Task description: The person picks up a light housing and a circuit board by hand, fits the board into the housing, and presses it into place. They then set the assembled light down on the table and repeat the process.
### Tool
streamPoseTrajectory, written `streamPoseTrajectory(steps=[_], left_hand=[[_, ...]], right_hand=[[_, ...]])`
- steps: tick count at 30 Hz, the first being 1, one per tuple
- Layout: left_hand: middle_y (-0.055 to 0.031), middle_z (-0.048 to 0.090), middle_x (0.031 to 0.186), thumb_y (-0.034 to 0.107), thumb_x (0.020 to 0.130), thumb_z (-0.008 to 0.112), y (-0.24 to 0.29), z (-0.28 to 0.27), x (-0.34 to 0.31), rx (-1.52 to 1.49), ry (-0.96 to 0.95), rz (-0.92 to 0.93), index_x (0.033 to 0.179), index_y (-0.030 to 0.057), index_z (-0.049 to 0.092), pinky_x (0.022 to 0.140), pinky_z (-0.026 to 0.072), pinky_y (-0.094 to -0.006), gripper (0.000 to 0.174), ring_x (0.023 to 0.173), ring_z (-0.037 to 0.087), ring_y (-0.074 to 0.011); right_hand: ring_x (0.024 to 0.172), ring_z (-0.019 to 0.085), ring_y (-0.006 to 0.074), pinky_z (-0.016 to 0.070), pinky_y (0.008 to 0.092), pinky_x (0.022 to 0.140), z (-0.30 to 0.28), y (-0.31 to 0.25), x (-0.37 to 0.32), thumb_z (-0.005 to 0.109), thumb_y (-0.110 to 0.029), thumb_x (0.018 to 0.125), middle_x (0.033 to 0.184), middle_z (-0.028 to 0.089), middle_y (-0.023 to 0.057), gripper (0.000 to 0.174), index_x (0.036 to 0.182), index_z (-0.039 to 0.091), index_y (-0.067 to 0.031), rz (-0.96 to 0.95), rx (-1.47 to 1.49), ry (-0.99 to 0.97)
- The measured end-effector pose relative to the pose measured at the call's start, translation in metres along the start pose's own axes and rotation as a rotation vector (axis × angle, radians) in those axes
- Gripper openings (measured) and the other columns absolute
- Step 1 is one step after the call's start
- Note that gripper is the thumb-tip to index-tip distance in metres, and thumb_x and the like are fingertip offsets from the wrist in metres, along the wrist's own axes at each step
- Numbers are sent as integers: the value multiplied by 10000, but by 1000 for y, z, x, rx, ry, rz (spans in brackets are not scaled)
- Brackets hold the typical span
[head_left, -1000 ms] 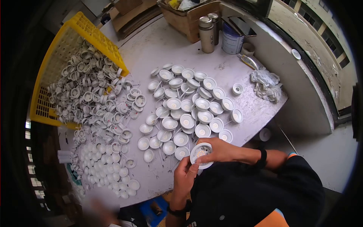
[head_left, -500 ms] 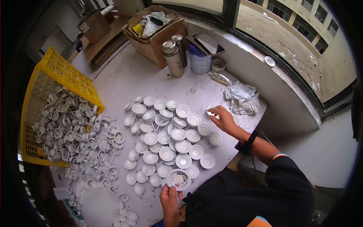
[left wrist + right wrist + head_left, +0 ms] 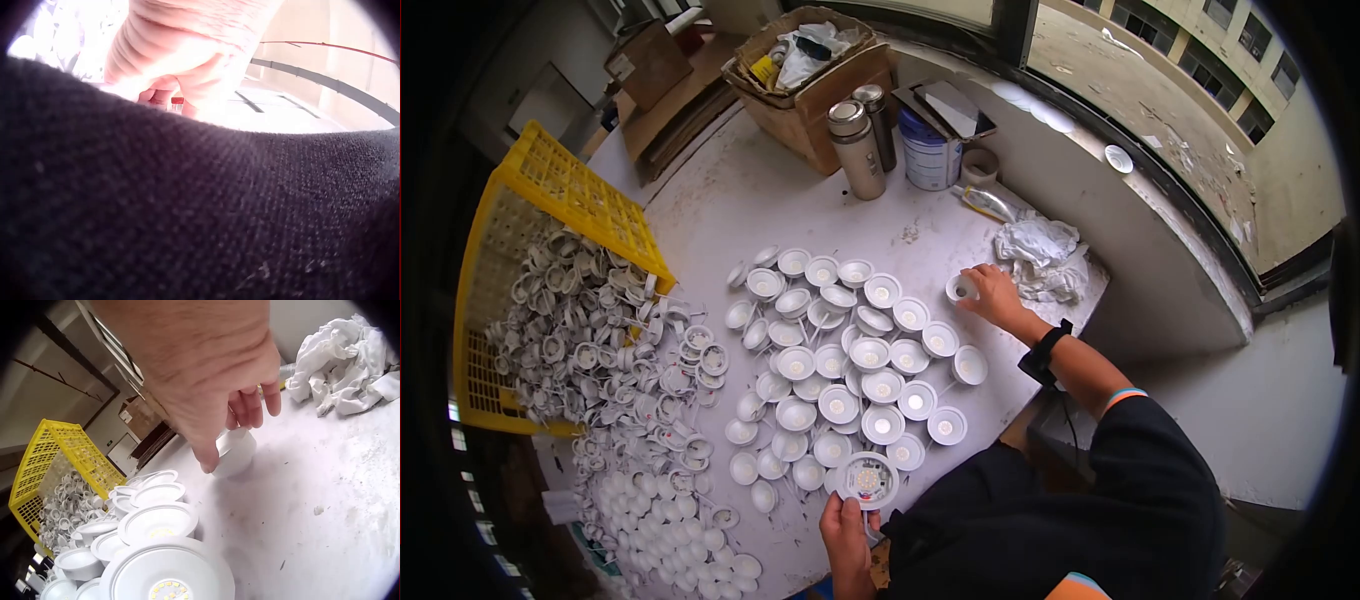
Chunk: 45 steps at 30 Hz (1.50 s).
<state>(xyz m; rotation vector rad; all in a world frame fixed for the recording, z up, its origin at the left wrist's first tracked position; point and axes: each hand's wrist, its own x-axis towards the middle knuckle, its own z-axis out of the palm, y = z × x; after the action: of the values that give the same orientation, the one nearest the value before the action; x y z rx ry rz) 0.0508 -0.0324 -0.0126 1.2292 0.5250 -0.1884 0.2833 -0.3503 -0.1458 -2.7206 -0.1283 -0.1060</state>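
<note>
Head view: the left hand (image 3: 847, 548), low and near the body, pinches the rim of a round white lamp housing with an uncovered LED board (image 3: 868, 481), thumb on top. The right arm reaches outward, its hand (image 3: 1000, 302) gripping a small white round cup (image 3: 961, 289) beside the crumpled white cloth (image 3: 1042, 262). Finished-looking round white lamps (image 3: 838, 404) crowd the table between the hands and the yellow plastic crate (image 3: 580, 205).

Left wrist view: dark knit fabric (image 3: 187, 212) blocks most of the hand; its fingertips cannot be told.

Right wrist view: thumb and curled fingers clasp the cup from opposite sides.
</note>
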Motion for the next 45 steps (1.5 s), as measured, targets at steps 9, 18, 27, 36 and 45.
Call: streamPoseTrajectory(steps=[9,18,27,36,45], left_hand=[[-64,572,827,223,906,461,11,15,0,-59,3,60,1042,-21,501,565,372,-208,282,619,469,-80],[-47,562,816,293,893,533,2,7,-9,-85,-72,196,1038,-14,493,590,375,-203,342,636,449,-64],[-22,543,803,264,893,534,3,5,-16,-88,-99,177,1036,-14,499,589,372,-199,316,639,446,-60],[-33,564,859,134,863,531,19,14,-20,70,-84,149,1056,-36,496,693,422,-213,259,750,503,-63],[-105,586,799,109,827,553,8,13,-16,429,142,364,982,-21,513,605,454,-259,206,712,565,-119]], right_hand=[[894,552,282,445,344,779,-76,-100,-36,707,-224,697,986,575,138,431,1058,581,-23,-145,708,-67],[1048,468,272,371,370,828,-123,-214,-93,716,-277,687,1155,497,106,552,1144,507,-49,-883,500,-269],[1041,482,304,401,380,828,-110,-222,-108,681,-235,732,1189,475,150,598,1250,442,-58,-745,678,-364],[742,563,283,450,350,650,-99,-224,-119,582,-118,795,858,549,147,393,1176,503,-61,-455,780,-468],[580,543,133,444,279,534,-101,-226,-127,516,-89,861,830,566,95,383,1243,481,-91,-170,1005,-748]])
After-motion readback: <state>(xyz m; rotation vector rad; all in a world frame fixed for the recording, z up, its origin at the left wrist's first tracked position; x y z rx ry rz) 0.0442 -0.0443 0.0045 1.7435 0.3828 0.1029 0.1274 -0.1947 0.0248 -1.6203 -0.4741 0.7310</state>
